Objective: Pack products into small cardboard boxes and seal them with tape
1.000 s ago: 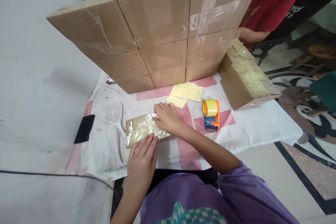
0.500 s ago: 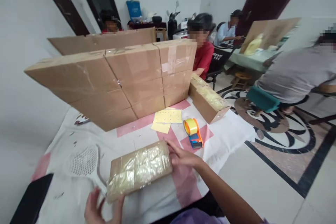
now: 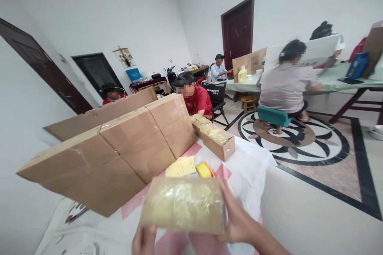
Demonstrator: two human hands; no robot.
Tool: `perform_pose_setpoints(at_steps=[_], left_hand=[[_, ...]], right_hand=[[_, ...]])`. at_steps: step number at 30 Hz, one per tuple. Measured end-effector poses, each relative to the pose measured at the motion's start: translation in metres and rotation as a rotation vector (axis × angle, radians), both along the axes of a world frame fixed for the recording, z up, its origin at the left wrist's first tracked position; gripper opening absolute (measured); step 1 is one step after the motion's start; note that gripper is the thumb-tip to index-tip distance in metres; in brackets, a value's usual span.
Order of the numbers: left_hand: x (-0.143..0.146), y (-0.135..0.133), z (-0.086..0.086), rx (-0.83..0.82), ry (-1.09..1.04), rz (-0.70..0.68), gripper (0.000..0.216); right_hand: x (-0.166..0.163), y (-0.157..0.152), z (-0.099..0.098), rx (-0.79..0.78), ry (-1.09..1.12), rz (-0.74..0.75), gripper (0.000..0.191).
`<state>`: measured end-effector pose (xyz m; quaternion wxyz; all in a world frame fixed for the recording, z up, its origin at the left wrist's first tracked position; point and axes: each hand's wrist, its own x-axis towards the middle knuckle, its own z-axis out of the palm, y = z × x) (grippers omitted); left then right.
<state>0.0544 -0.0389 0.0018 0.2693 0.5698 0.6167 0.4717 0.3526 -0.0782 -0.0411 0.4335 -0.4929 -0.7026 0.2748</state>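
A small cardboard box [image 3: 183,205], its face covered with shiny clear packing tape, is held up above the cloth-covered table [image 3: 251,167]. My left hand [image 3: 144,239] grips its lower left corner, the thumb along the bottom edge. Around the right end of the box my right hand [image 3: 236,217] is closed, partly hidden behind it. Just beyond the box lies an orange tape dispenser [image 3: 205,170] with a yellow roll, half covered by the box. Beside the dispenser rest yellow dotted paper sheets [image 3: 181,166].
A wall of stacked cardboard boxes [image 3: 125,143] stands across the table's far left. A long taped box [image 3: 214,137] lies at the back right. A person in red [image 3: 199,97] sits behind it. Other people work at a green-covered table [image 3: 332,73].
The taped box has been lifted off the table, and my left hand has closed on its corner. The view has swung up and right, leaving the white racket almost out of frame.
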Motion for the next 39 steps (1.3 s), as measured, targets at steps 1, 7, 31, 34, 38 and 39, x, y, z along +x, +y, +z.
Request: perform_pose_setpoints(at_steps=[1,7,31,34,38,39], left_hand=[[0.026,0.009,0.007,0.026,-0.074,-0.088,0.045],[0.212,0.071,0.023,0.182,0.093,-0.523,0.04],[-0.075,-0.008,-0.071,0.035,0.613,0.434,0.039],[-0.113,-0.04,-0.083,-0.021,0.552,0.542,0.042],[-0.144,-0.071,-0.095,-0.026,0.448,0.599,0.042],[-0.152,-0.076,-0.096,-0.008,0.424,0.614,0.042]], right_hand=[[0.021,-0.01,0.01,0.047,-0.012,-0.103,0.144],[0.125,-0.052,0.014,0.164,-0.001,-0.677,0.12],[0.152,0.08,-0.064,0.041,-0.029,-0.906,0.135],[0.156,0.102,-0.061,0.008,-0.062,-0.842,0.144],[0.148,0.133,-0.04,0.006,-0.105,-0.79,0.156],[0.144,0.137,-0.032,0.018,-0.126,-0.812,0.155]])
